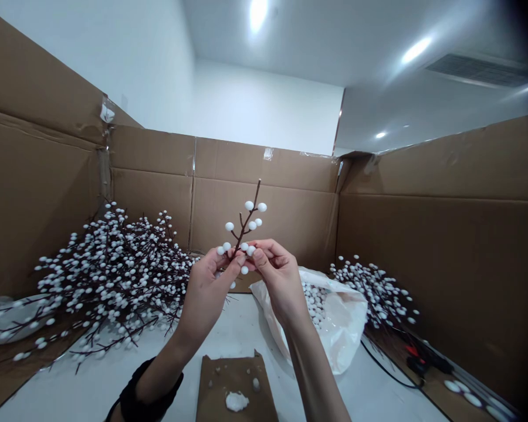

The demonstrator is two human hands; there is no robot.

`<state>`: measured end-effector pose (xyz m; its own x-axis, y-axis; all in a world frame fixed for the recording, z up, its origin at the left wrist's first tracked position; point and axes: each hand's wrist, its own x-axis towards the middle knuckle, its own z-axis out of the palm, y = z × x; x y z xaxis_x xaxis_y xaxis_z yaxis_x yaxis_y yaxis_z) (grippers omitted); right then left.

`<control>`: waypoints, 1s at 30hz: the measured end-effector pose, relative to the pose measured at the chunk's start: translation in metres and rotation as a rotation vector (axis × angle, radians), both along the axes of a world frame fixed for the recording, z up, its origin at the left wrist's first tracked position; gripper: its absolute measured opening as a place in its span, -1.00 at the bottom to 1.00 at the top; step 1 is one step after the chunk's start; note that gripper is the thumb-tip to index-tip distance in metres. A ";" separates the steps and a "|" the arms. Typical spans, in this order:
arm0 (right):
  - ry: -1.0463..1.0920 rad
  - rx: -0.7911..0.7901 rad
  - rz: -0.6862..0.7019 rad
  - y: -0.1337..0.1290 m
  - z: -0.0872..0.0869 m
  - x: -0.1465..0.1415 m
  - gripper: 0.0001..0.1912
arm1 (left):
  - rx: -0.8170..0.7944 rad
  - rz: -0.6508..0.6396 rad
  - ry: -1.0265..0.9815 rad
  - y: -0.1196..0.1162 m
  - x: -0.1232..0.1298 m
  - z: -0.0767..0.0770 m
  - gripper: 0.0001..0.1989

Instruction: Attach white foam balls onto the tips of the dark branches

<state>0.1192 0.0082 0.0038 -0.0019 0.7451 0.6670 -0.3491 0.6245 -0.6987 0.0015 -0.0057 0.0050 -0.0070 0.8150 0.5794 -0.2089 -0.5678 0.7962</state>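
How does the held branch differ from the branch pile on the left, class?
The held branch is one sprig; the branch pile is a dense tangle of many. The held branch is raised, tip upward; the branch pile lies heaped, stems pointing many ways. Both have dark stems and white balls.

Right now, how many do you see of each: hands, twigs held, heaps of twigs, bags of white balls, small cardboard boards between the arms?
Left hand, right hand: 2
Held twig: 1
Left heap, right heap: 2
White bag: 1
Cardboard board: 1
Total: 7
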 end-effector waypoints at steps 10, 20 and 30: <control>-0.026 -0.009 0.006 0.001 0.001 0.000 -0.79 | 0.005 0.074 0.032 -0.002 0.001 0.001 -0.88; -0.048 -0.010 0.021 0.004 0.000 0.003 -0.80 | 0.007 0.098 0.052 0.002 0.002 -0.003 -0.85; -0.040 -0.017 0.004 0.003 0.001 0.000 -0.75 | 0.013 0.131 0.073 0.000 0.000 -0.002 -0.83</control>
<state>0.1193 0.0115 0.0045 -0.0315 0.7565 0.6532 -0.3231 0.6108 -0.7229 0.0019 -0.0060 0.0026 -0.0698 0.8021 0.5930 -0.0742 -0.5970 0.7988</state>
